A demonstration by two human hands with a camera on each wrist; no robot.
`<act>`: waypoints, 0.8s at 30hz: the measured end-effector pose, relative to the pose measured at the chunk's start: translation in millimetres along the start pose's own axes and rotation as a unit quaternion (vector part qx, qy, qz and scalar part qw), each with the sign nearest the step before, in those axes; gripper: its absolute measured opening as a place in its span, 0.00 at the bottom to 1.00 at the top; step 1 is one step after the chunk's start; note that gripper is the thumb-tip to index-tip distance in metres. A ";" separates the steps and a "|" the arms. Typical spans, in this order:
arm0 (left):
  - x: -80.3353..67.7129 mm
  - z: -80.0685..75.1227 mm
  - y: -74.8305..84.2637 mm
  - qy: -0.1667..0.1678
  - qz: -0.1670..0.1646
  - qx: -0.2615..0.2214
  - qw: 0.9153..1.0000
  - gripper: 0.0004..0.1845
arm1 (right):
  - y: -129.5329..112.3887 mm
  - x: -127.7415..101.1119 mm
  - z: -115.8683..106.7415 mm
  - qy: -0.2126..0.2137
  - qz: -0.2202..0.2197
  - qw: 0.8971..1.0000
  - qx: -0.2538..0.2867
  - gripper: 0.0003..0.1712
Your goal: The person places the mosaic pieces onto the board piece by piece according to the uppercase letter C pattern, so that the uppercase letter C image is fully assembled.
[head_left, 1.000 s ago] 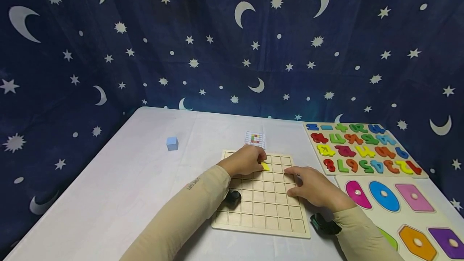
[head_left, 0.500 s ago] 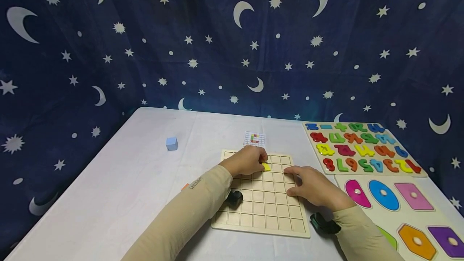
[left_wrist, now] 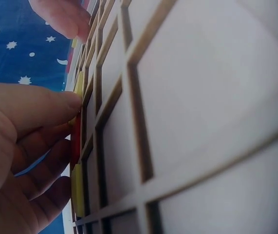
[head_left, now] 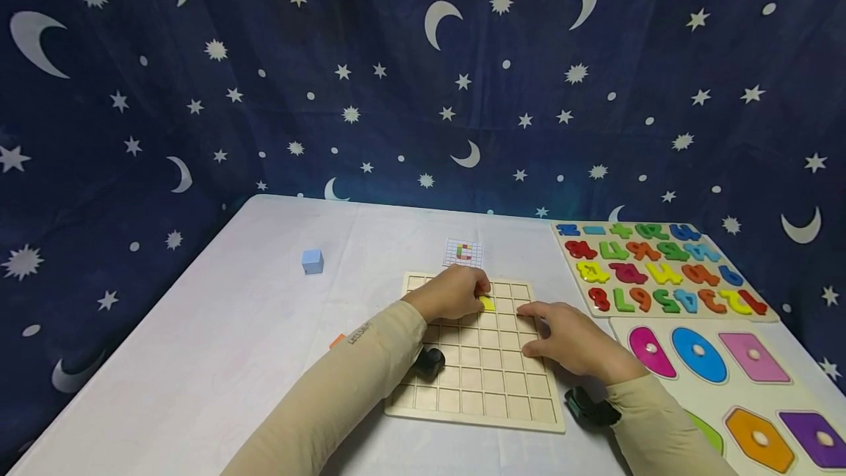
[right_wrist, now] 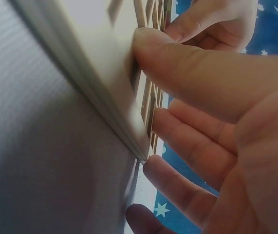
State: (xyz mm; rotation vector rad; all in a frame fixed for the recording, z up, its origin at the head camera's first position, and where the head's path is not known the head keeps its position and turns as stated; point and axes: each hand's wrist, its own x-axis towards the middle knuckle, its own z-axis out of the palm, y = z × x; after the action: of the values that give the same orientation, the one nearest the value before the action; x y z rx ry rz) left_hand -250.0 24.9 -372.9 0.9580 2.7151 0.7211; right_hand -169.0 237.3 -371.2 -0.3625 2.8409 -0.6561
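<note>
Yellow tile (head_left: 487, 303) sits in a cell near the far edge of the wooden grid board (head_left: 479, 373), centre of the bench (head_left: 251, 329). Left hand (head_left: 452, 292) has curled fingertips (left_wrist: 73, 102) on the tiles, a red tile (left_wrist: 75, 139) next to the yellow in the wrist view. Right hand (head_left: 568, 340) rests relaxed on the board's right edge, thumb (right_wrist: 143, 44) pressing the frame, holding nothing. Pattern card (head_left: 464, 253) just beyond the board.

Bare table (head_left: 251, 329) lies open left of the grid board (head_left: 485, 380) except a blue cube (head_left: 313, 261), while two puzzle boards (head_left: 661, 267) crowd its right side.
</note>
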 end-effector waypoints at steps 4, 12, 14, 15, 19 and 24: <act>-0.8 -0.9 0.7 -0.002 -0.003 0.001 1.000 0.09 | -0.2 0.1 -0.1 0.000 -0.002 1.000 -0.001 0.38; -3.9 -5.8 -0.5 -0.008 -0.003 0.010 1.000 0.11 | 0.6 0.1 0.2 0.001 -0.002 1.000 0.001 0.38; -6.9 -9.5 -1.7 -0.008 -0.003 0.012 1.000 0.12 | 0.7 0.3 0.6 0.000 -0.003 1.000 0.003 0.38; -8.6 -11.8 -2.4 -0.008 -0.003 0.010 1.000 0.13 | 0.6 0.3 0.6 -0.001 -0.002 1.000 0.004 0.38; -17.0 -22.2 -5.9 -0.004 -0.008 -0.003 1.000 0.14 | 0.1 0.0 1.0 -0.001 0.004 1.000 0.003 0.38; -30.5 -34.7 -11.7 0.004 -0.013 -0.024 1.000 0.15 | -0.8 -0.7 1.5 0.000 0.005 1.000 0.004 0.37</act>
State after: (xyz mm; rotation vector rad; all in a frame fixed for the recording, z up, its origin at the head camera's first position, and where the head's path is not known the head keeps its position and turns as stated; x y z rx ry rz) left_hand -243.4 -15.6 -348.5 0.9096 2.6995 0.7825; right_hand -167.8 236.2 -372.1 -0.3465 2.8381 -0.6646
